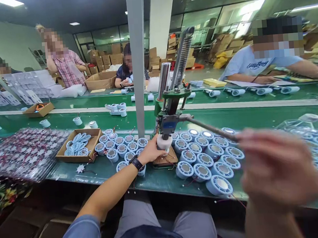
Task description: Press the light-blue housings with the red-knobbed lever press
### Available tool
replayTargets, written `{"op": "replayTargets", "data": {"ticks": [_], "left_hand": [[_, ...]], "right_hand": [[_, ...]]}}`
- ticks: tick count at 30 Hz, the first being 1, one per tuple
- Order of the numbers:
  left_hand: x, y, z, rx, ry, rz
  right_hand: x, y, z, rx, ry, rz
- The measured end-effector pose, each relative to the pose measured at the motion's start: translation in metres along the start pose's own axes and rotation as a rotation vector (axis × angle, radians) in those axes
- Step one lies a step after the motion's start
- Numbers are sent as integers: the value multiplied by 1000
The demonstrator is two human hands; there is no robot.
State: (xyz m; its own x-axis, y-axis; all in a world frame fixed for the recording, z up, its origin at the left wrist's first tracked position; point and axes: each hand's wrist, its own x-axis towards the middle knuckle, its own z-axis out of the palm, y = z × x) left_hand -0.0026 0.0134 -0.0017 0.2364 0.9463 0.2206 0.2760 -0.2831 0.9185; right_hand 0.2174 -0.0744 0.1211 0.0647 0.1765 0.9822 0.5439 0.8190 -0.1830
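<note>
**One housing under the press, loads more sitting either side**

So, the pale housing (167,150) is mid-frame, right under the press's white head (164,142), on a small brown block (165,163). The left hand (150,151) is curled round it, thumb on the near side, fingers mostly closed, though the hand hides part of the contact. The right hand (281,168), lower right, is badly blurred but looks closed round the end of the lever (211,127), so I'd say this one is mid-press. Can't tell if the head is fully down.

As for progress: lots of blue round housings (202,171) stand right of the press, metal discs facing up, with a smaller bunch (122,149) on the left. They look much alike from here, so I honestly can't say which side is finished and which is waiting. More sit at the right edge of the frame.

There's plenty of loose stuff too: a cardboard box (81,159) of blue rings (78,143) left of centre, one wired piece (80,168) just below it, and a wide spread of wired parts (24,151) at far left. My read is the batch is well short of done.
</note>
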Motion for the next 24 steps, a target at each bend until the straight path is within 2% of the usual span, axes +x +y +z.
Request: {"op": "replayTargets", "data": {"ticks": [1,3,5,6,8,10,12,14,16,17,19,22,24], "left_hand": [[-3,4,0,32,5,-7],[-15,13,1,147,19,8],[-37,23,4,334,27,52],[-52,27,5,437,21,72],[-87,29,8,621,-5,92],[-124,24,7,755,-13,100],[-155,15,0,857,47,93],[-176,7,-12,945,163,48],[-184,2,-23,1011,261,-13],[-185,0,-26,1034,283,-38],[-181,0,-26,1067,274,-63],[-172,2,-15,1081,218,-64],[-168,3,-9,1057,204,-55]], "right_hand": [[36,10,11,39,6,13],[97,31,36,172,-85,110],[127,49,60,291,-195,229],[128,55,70,318,-212,270],[98,59,86,346,-145,311],[37,56,98,345,-40,366],[-35,48,108,281,-6,479],[-97,42,118,209,-113,634],[-134,39,130,169,-254,800],[-143,39,135,159,-293,872],[-147,39,145,145,-275,966],[-142,31,148,115,-150,988],[-143,19,141,63,-83,968]]}}
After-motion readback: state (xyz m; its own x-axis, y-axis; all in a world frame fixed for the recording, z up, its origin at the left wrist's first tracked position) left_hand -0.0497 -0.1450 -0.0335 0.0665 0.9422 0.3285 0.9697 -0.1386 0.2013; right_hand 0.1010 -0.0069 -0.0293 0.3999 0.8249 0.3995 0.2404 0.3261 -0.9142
